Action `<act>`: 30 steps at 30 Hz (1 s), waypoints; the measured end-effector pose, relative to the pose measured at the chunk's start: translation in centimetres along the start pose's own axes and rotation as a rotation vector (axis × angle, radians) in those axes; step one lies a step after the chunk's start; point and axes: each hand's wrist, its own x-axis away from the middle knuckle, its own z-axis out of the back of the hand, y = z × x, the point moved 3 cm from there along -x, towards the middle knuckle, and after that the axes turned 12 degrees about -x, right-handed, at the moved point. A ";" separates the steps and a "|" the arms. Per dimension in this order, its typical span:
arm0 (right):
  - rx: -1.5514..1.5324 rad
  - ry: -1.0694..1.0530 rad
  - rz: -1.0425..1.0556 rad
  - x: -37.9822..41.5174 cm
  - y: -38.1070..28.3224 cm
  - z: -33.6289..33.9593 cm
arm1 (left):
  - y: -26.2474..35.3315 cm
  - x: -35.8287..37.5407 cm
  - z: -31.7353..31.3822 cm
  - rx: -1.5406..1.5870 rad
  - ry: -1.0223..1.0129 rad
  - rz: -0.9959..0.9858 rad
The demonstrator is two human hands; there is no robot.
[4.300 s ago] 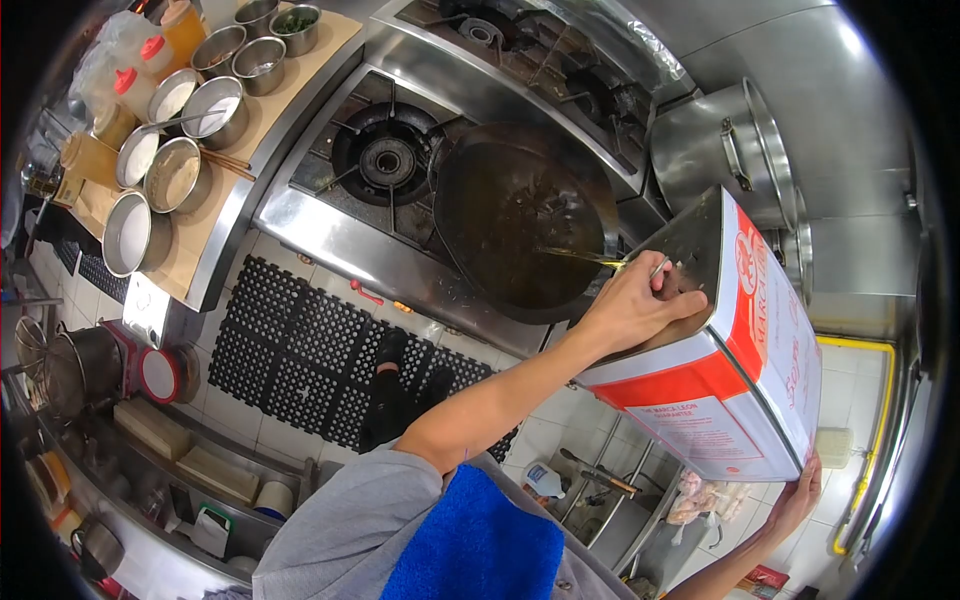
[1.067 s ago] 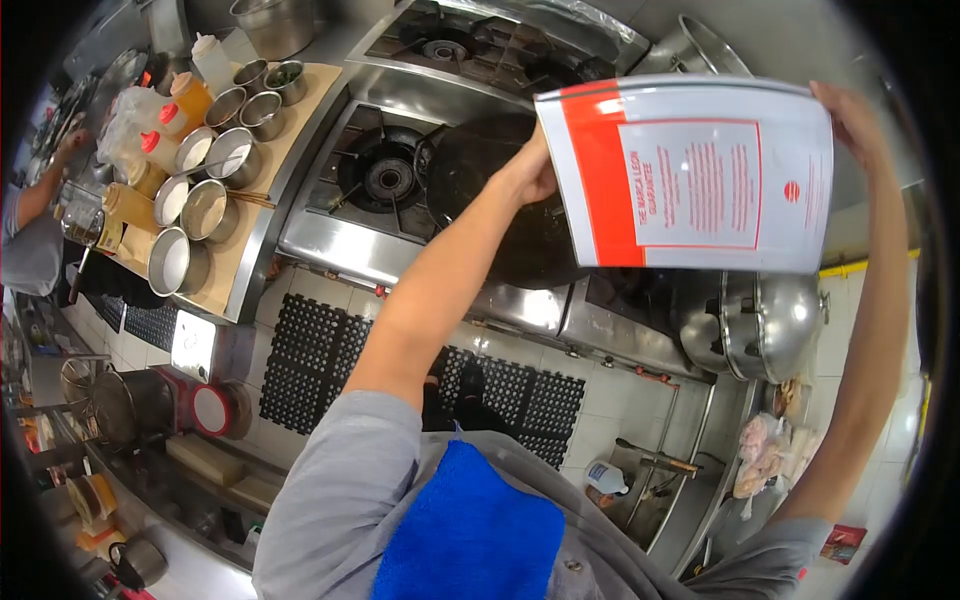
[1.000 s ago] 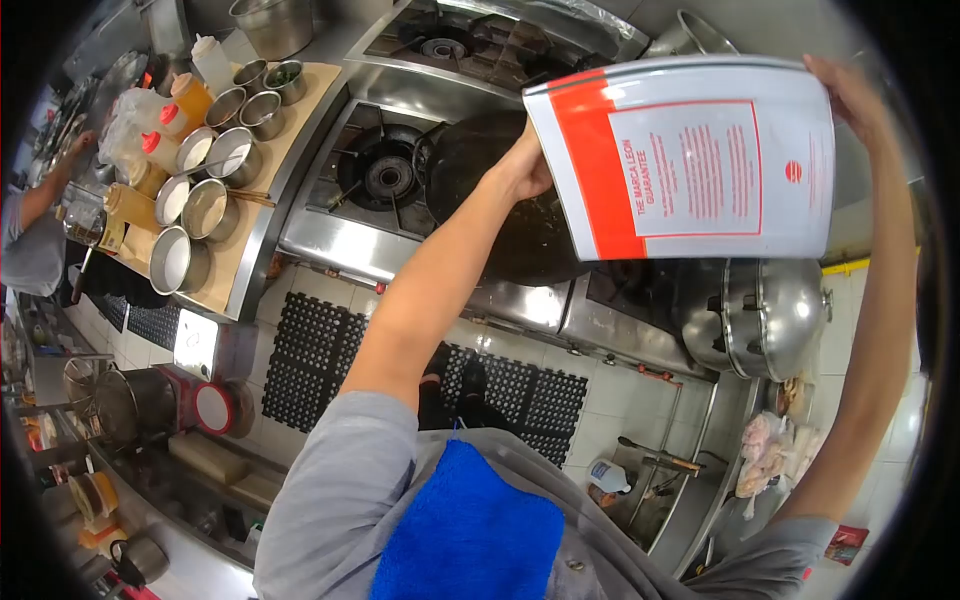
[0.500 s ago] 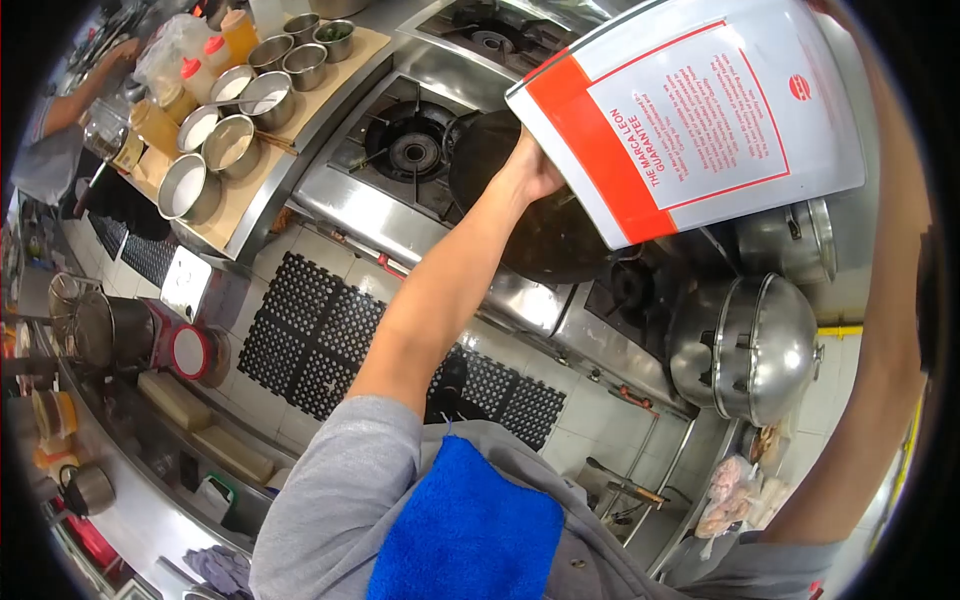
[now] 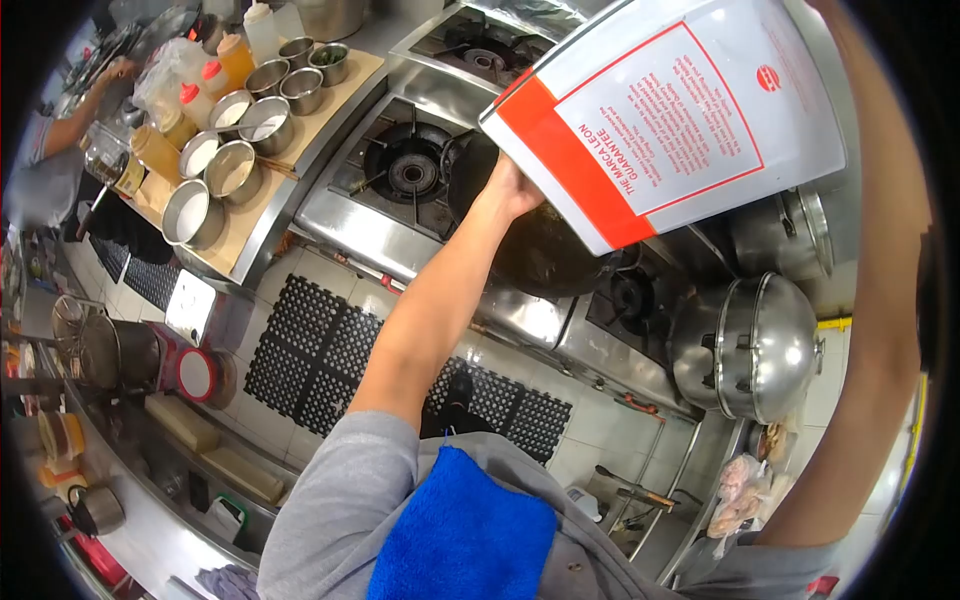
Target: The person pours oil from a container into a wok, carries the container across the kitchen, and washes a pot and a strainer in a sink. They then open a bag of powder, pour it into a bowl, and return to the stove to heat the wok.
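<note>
A large white and red rectangular tin (image 5: pixel 690 130) is held up at a slant over the stove, its printed side towards me. My left hand (image 5: pixel 515 190) grips its lower left edge, with the fingers partly hidden behind the tin. On the right, my forearm (image 5: pixel 870 250) reaches up beside the tin. My right hand lies beyond the top edge of the view. Beneath the tin and my left hand sits a dark wok (image 5: pixel 540 250) on the stove, partly covered by them. A blue cloth (image 5: pixel 465 530) hangs at my chest.
A burner (image 5: pixel 412 172) lies left of the wok. Large steel pots (image 5: pixel 770 345) stand at right. Steel containers (image 5: pixel 195 215) and squeeze bottles (image 5: pixel 155 150) fill a board at upper left. A rubber mat (image 5: pixel 310 350) covers the floor. Another person's arm (image 5: pixel 85 110) shows at far left.
The tin and my left hand have shifted slightly left in the view, while the counter and floor appear a little lower. My left hand keeps its hold on the tin.
</note>
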 end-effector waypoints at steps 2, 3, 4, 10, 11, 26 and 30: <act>0.140 0.252 -0.175 -5.5 8.2 -3.4 | 0.5 0.0 0.1 -0.041 0.000 0.031; 0.283 0.496 -0.333 -6.4 10.3 -4.3 | 0.8 0.0 0.1 -0.073 0.010 0.050; 0.283 0.505 -0.342 -5.8 13.0 -3.9 | 0.8 -0.8 0.7 -0.088 -0.030 0.072; -0.626 0.213 -0.343 12.9 21.6 -3.4 | 3.0 -1.7 -2.9 -0.431 -0.095 0.184; -0.664 0.247 -0.418 16.1 24.1 -3.7 | 3.0 -2.3 -3.5 -0.488 -0.124 0.219; -1.940 0.814 -1.042 60.5 19.0 -30.4 | -4.5 -0.3 -21.7 -1.727 -0.630 0.210; -2.219 0.808 -1.523 64.7 14.4 -34.7 | -7.6 6.2 -24.8 -1.817 -0.779 0.275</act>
